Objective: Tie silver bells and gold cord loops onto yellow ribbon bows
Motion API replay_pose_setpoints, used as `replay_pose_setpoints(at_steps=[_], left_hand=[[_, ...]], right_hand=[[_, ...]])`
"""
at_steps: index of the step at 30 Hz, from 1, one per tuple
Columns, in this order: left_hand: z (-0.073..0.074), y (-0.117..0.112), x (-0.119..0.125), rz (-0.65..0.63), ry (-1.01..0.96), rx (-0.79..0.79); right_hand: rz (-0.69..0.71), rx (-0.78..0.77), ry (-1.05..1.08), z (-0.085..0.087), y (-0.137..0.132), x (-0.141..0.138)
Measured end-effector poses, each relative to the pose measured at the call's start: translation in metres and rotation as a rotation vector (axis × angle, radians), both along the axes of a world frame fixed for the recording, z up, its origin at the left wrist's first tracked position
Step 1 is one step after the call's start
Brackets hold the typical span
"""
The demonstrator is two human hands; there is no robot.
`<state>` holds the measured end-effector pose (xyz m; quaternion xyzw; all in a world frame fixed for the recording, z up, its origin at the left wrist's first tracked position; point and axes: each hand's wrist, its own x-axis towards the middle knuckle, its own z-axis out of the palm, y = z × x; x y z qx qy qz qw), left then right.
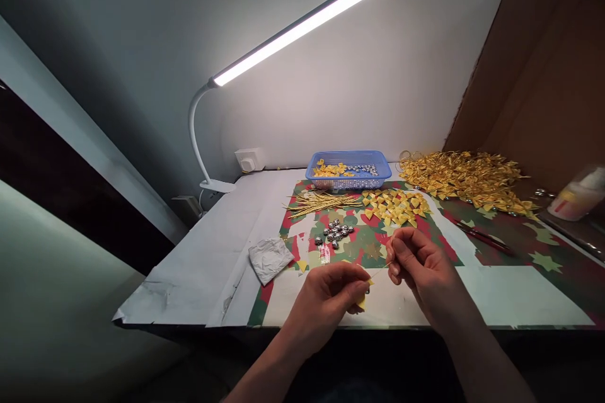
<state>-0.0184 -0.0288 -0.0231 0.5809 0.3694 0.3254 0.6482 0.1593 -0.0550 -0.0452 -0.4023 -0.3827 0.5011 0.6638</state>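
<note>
My left hand (328,299) is closed in a pinch on a small yellow ribbon bow (365,293) with a little silver bell at it, just above the table's front edge. My right hand (416,261) is closed too, fingers pinched on a thin gold cord (380,266) that runs toward the bow. Both hands hover over the white paper. Beyond them lie a cluster of silver bells (336,232), a pile of yellow bows (396,205) and a bundle of gold cords (317,203).
A blue basket (348,181) with bows and bells stands at the back. A heap of finished gold pieces (466,177) lies back right, a white bottle (579,196) far right. A crumpled paper (269,258) lies left. A desk lamp (302,25) arches overhead.
</note>
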Motion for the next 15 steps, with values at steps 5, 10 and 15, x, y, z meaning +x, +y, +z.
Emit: replay_pose_setpoints(at_steps=[5, 10, 15], left_hand=[[0.0051, -0.0070, -0.0022, -0.011, -0.001, -0.039], [0.0059, -0.0085, -0.0001, -0.005, -0.005, -0.055], [0.0041, -0.0075, -0.0011, -0.004, 0.008, -0.046]], right_hand=[[0.020, -0.023, -0.055, -0.0020, -0.0042, 0.0091], [0.043, -0.033, -0.095, -0.0024, -0.0076, 0.0046], [0.053, -0.026, -0.180, -0.0023, -0.0068, 0.0006]])
